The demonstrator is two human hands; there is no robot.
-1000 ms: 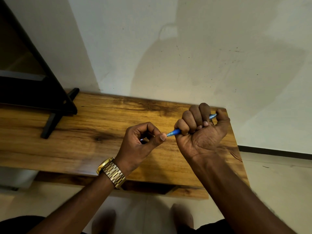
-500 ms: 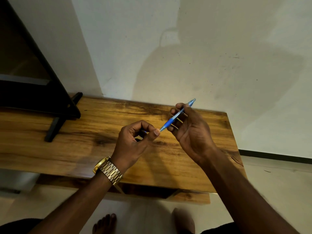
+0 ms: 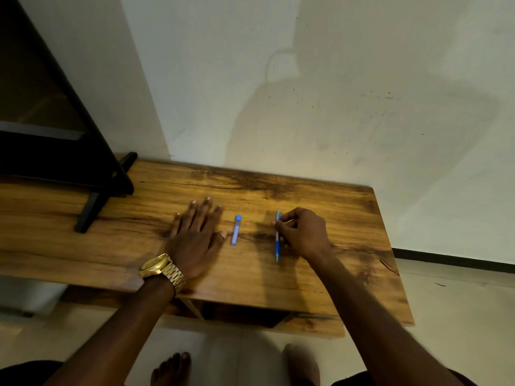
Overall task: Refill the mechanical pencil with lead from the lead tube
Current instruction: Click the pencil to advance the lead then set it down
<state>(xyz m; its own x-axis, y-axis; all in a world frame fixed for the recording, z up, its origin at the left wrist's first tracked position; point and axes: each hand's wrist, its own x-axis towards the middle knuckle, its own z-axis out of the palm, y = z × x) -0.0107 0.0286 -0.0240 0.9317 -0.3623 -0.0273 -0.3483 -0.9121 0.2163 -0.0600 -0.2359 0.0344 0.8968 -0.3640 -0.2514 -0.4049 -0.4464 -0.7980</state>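
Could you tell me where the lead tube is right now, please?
The lead tube lies on the wooden table, between the flat left hand and the mechanical pencil.

Both forearms are bare to the bottom edge of the frame, with no sleeves showing. A gold-toned metal wristwatch (image 3: 162, 269) with a round case and a linked bracelet band circles the wrist behind the left hand (image 3: 195, 240). The right hand (image 3: 305, 234) and its wrist carry no jewellery. Short, pale fingernails show on both hands. Below, bare feet (image 3: 170, 369) and dark clothing at the lower corners.
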